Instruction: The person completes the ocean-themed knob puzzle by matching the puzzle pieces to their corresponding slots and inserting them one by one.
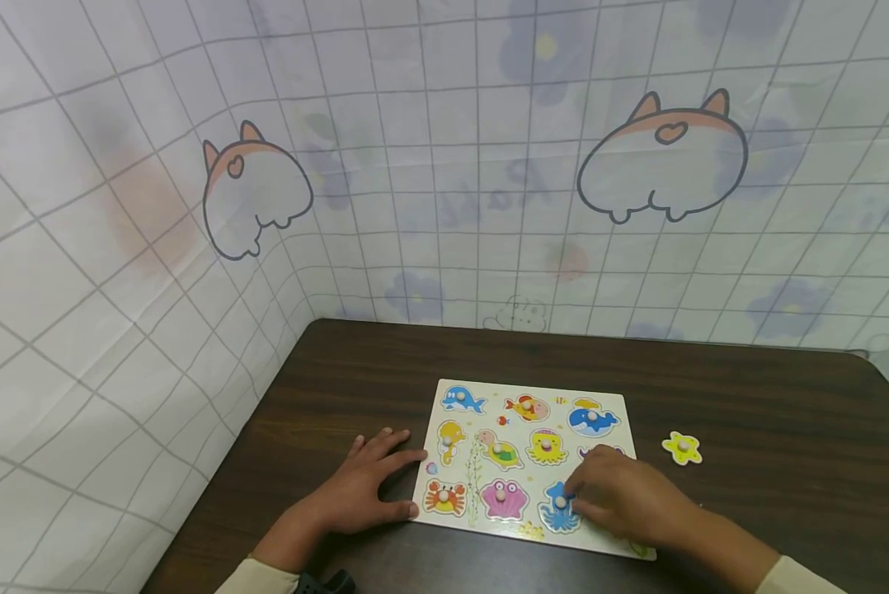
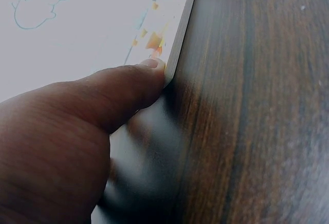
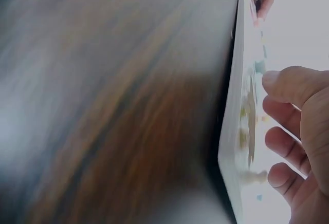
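Observation:
A white wooden puzzle board (image 1: 463, 454) with sea animal pieces lies on the table. My left hand (image 1: 366, 483) is spread beside its left edge, with the thumb and a finger touching that edge. In the left wrist view, the thumb (image 2: 123, 88) rests at the board's corner. My right hand (image 1: 630, 499) is over the lower right part of the board. Its thumb and index finger pinch the knob of a blue squid piece (image 1: 558, 518). In the right wrist view, the other fingers (image 3: 282, 142) curl loosely. The hand hides part of a purple piece.
A yellow starfish piece (image 1: 682, 448) lies on the dark wood table (image 1: 786, 429), right of the board. Whale, fish, seahorse, turtle, yellow octopus, crab (image 1: 444, 497) and pink shell (image 1: 504, 500) pieces sit in the board. A patterned cloth (image 1: 444, 206) hangs behind and to the left.

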Demonstrator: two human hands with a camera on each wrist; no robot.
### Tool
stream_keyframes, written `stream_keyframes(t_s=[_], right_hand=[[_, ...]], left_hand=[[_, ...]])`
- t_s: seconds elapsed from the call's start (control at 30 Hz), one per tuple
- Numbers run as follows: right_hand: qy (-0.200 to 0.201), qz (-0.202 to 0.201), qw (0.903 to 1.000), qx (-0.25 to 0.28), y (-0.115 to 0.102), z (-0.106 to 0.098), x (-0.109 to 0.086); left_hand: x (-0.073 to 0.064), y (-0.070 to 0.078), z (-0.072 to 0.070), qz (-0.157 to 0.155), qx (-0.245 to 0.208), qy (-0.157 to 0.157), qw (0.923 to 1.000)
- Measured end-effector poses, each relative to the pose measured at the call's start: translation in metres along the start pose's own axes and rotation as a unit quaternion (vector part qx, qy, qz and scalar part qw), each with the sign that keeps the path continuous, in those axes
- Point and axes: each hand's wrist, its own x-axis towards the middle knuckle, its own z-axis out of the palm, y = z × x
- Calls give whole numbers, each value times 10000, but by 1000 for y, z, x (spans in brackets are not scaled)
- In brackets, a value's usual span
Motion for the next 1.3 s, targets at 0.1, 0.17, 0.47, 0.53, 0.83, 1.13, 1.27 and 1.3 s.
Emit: stream_keyframes(t_s=[0.1, 0.17, 0.47, 0.53, 0.83, 1.13, 1.27, 1.3], right_hand=[[54, 88, 9999, -121, 5, -5, -6], [141, 77, 9996, -238, 9, -7, -10], [211, 698, 9956, -589, 28, -23, -32], [377, 730, 9939, -733, 33, -26, -36], [676, 1552, 9819, -847, 56, -42, -56], [736, 1948, 9736, -938, 82, -55, -67], [715, 1928, 9737, -978, 90, -57, -67], [704, 1940, 9736, -979, 91, -57, -68]], left_hand=[[-1, 0, 0, -13, -17, -15, 10000], [-1, 0, 0, -19, -22, -20, 10000], [0, 0, -1, -28, 10, -32, 10000], [0, 0, -1, -49, 38, -30, 10000], [0, 1, -1, -90, 72, -33, 9999], [-1, 0, -2, -71, 15, -49, 10000], [-1, 0, -2, -48, 20, -28, 10000], [-1, 0, -2, -45, 31, -22, 10000]])
